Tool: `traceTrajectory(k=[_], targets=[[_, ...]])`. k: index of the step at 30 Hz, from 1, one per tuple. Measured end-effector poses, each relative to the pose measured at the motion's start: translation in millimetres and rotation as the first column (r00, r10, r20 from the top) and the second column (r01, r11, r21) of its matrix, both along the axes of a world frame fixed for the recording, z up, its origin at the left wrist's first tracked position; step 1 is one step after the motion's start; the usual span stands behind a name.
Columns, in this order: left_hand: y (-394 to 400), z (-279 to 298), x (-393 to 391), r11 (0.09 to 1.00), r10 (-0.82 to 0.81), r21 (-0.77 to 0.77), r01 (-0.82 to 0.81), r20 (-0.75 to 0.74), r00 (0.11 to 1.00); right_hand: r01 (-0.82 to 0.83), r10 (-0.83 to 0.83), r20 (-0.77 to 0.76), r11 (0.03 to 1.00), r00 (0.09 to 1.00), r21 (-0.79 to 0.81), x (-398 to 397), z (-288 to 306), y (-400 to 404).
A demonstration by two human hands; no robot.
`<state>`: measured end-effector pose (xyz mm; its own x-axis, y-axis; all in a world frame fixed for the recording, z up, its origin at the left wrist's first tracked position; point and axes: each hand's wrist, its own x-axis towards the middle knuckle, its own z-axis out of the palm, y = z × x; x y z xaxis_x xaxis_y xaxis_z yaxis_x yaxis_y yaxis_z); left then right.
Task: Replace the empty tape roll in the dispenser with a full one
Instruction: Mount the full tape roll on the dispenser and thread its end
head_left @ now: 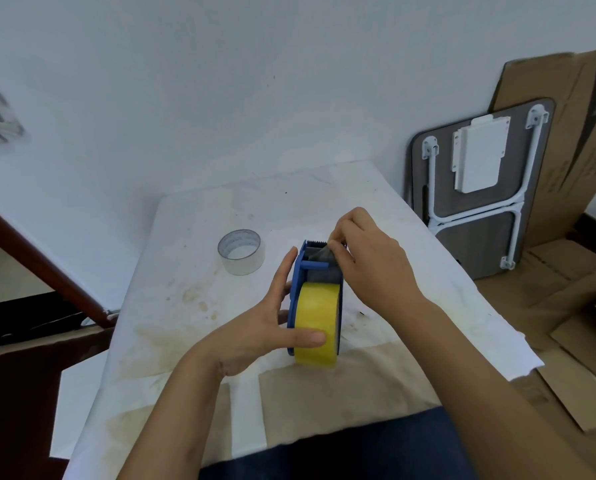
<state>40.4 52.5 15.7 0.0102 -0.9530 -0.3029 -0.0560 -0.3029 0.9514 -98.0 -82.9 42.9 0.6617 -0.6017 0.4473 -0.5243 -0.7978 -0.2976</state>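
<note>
Head view shows my left hand (272,327) steadying the dispenser (315,289) on the table (192,341): fingers flat against its blue side wall, thumb laid across the yellow roll (315,323) that already sits in its cradle. My right hand (366,254) is at the far end of the dispenser, fingertips pinched together on what looks like the tape's free end, just short of the toothed cutter (315,241). The spent core (241,251), clear and nearly bare, stands on the table beyond the dispenser and off to its left, well apart from it.

So I judge the swap is mostly done, and threading the end is what remains. That is where it can go wrong. If I pull the end crooked it may stick to the side wall or to the bar between roll and cutter, and crease. If I let go too soon, the end could snap back onto the roll and I would have to pick it free again. My left thumb presses on the roll, which may brake it; pulling hard against that could tear the strip or tip the dispenser toward me. My fingertips are close to the cutter's teeth, so a slip there could nick them. Whether the roll faces the right way I cannot tell.
</note>
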Motion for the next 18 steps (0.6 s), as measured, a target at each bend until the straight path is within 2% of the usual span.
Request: traceTrajectory(k=[3, 8, 12, 15, 18], targets=[[2, -1, 2, 1.000, -0.029, 0.000, 0.029, -0.012, 1.000, 0.025, -0.030, 0.052, 0.995, 0.998, 0.101, 0, 2, -1], [5, -2, 4, 0.998, -0.055, -0.009, 0.055, -0.018, 0.998, 0.055, -0.071, 0.156, 0.993, 0.985, 0.104, 2, -4, -2], [7, -4, 6, 1.000, -0.026, -0.012, 0.026, -0.008, 1.000, -0.041, -0.073, 0.294, 0.931, 0.953, 0.362, 2, -10, -6], [9, -4, 7, 1.000, -0.018, 0.002, 0.018, 0.001, 1.000, -0.105, -0.067, 0.293, 0.840, 0.954, 0.533, 1, -7, -8], [11, -3, 7, 1.000, -0.022, 0.003, 0.022, 0.001, 1.000, -0.126, -0.029, 0.247, 0.798, 0.969, 0.589, 3, -6, -11]])
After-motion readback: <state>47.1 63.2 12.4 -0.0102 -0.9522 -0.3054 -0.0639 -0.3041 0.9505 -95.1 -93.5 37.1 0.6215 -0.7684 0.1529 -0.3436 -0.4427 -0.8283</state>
